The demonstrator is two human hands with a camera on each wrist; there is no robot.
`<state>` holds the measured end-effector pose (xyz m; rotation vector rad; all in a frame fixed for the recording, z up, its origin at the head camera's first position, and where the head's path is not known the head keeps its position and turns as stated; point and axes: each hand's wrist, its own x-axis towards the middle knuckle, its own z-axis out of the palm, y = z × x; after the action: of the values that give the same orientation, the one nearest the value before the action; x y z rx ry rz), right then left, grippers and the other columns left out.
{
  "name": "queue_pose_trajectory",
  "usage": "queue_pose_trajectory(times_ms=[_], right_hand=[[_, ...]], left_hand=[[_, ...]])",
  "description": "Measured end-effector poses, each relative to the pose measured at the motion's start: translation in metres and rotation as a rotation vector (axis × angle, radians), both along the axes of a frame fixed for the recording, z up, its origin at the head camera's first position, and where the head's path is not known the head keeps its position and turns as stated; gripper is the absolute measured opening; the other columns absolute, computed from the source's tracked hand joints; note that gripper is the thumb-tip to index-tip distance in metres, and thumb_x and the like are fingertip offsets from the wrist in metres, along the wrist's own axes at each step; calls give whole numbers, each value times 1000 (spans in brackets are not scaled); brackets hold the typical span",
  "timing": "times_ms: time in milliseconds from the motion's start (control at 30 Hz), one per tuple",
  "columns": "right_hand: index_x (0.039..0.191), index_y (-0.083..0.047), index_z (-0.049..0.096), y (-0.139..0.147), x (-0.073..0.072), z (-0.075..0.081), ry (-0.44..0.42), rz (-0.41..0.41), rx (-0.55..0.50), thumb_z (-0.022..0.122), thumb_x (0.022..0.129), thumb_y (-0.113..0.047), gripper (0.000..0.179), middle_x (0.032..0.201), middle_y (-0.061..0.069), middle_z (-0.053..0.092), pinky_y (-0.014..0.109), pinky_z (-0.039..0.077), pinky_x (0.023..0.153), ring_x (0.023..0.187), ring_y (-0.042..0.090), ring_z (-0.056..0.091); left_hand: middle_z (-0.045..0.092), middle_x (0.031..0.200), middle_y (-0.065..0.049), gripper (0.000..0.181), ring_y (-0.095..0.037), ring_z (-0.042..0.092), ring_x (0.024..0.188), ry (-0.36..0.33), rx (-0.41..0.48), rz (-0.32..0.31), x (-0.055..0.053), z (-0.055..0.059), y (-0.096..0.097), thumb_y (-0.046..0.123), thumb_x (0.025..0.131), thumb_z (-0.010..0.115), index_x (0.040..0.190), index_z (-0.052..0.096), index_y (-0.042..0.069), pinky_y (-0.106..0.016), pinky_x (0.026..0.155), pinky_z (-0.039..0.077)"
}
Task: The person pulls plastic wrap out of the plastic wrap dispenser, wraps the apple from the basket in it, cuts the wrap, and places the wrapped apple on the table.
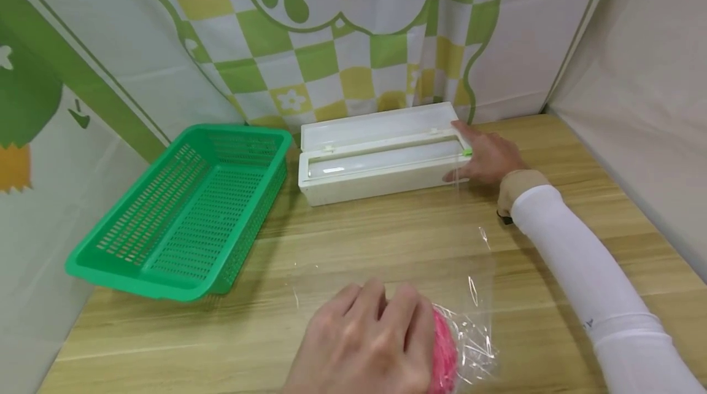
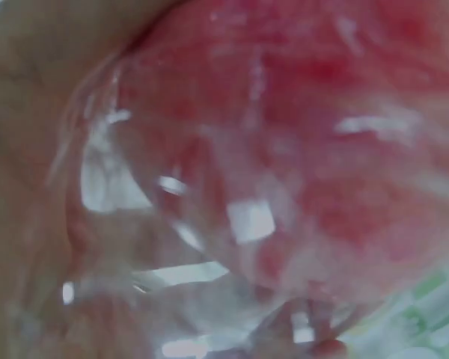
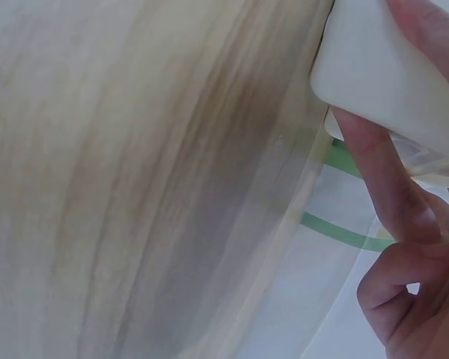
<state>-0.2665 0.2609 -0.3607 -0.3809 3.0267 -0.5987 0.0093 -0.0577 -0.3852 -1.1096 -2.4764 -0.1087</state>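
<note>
My left hand point(image 1: 367, 342) grips a pink rounded thing point(image 1: 444, 351) near the table's front edge. Clear cling film point(image 1: 474, 293) covers it and stretches back toward the white cling film dispenser point(image 1: 381, 182). Up close in the left wrist view, glossy creased film lies over the pink surface point(image 2: 344, 217). The dispenser's lid stands raised at the back, and a roll point(image 1: 386, 159) shows inside. Around the dispenser's right end, beside a small green slider point(image 1: 467, 152), my right hand point(image 1: 491, 154) holds on with thumb and fingers. The right wrist view shows its fingers at the box's white end point(image 3: 389, 82).
A green perforated basket point(image 1: 259, 222) stands at the left of the wood-grain table point(image 1: 558, 296). Behind the dispenser hangs a checked green and yellow curtain point(image 1: 353, 69). Pale fabric walls point(image 1: 635, 75) close in the sides.
</note>
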Motion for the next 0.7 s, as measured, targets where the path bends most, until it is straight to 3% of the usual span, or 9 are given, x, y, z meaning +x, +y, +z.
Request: queue_pose_trajectory(times_ms=[100, 133, 200, 267, 333, 400, 500, 567, 700], right_hand=[[171, -29, 9, 0, -1, 0, 4, 3, 4, 87, 72, -70, 133, 164, 22, 43, 68, 53, 99, 134, 53, 57], [171, -29, 9, 0, -1, 0, 3, 3, 6, 87, 72, -71, 133, 165, 23, 43, 68, 52, 100, 135, 54, 57], [171, -29, 8, 0, -1, 0, 2, 1, 12, 86, 71, -72, 134, 164, 23, 43, 69, 51, 100, 135, 55, 56], [171, -29, 8, -1, -1, 0, 3, -1, 13, 86, 71, -73, 134, 163, 24, 44, 69, 52, 100, 134, 55, 57], [171, -29, 9, -2, -1, 0, 5, -3, 10, 86, 71, -73, 134, 160, 26, 47, 68, 53, 98, 132, 55, 58], [171, -29, 10, -2, -1, -1, 8, -4, 4, 87, 71, -72, 133, 159, 26, 49, 68, 53, 97, 130, 54, 59], [171, -29, 10, -1, 0, -2, 4, -5, -6, 88, 72, -69, 132, 158, 26, 50, 69, 52, 98, 131, 54, 59], [171, -29, 10, -1, 0, -2, 3, -1, -9, 89, 72, -68, 132, 159, 26, 49, 70, 50, 100, 132, 55, 58], [171, -29, 8, 0, -1, -3, 2, -1, -5, 88, 72, -68, 133, 156, 28, 51, 71, 50, 101, 132, 56, 58]], left_hand=[[66, 94, -4, 40, -23, 56, 67, 95, -41, -10, 8, 69, 2, 16, 95, 39, 113, 73, 7, -40, 68, 60], [65, 90, -1, 37, -19, 57, 65, 145, -66, -15, 8, 84, 2, 13, 95, 38, 106, 74, 8, -34, 66, 60], [63, 82, 3, 31, -14, 55, 61, 213, -100, -35, 6, 101, 2, 9, 95, 42, 94, 73, 11, -26, 60, 56], [64, 80, 5, 23, -11, 54, 60, 222, -147, -41, 4, 104, 2, 9, 96, 51, 91, 73, 14, -22, 59, 54], [67, 83, 6, 21, -10, 56, 62, 165, -181, -37, 2, 99, 1, 30, 100, 62, 93, 75, 15, -21, 60, 53], [69, 88, 5, 41, -11, 58, 66, 102, -197, -27, 0, 91, 1, 56, 91, 74, 97, 76, 15, -21, 61, 53], [71, 96, 5, 71, -11, 62, 73, 22, -230, -3, -3, 78, 1, 81, 72, 78, 103, 77, 17, -23, 65, 55], [72, 99, 5, 72, -12, 65, 78, -16, -242, 8, -5, 71, 3, 78, 65, 84, 103, 76, 18, -24, 69, 58], [72, 103, 5, 63, -13, 68, 86, -105, -254, 25, -10, 62, 5, 70, 67, 88, 104, 76, 19, -28, 78, 61]])
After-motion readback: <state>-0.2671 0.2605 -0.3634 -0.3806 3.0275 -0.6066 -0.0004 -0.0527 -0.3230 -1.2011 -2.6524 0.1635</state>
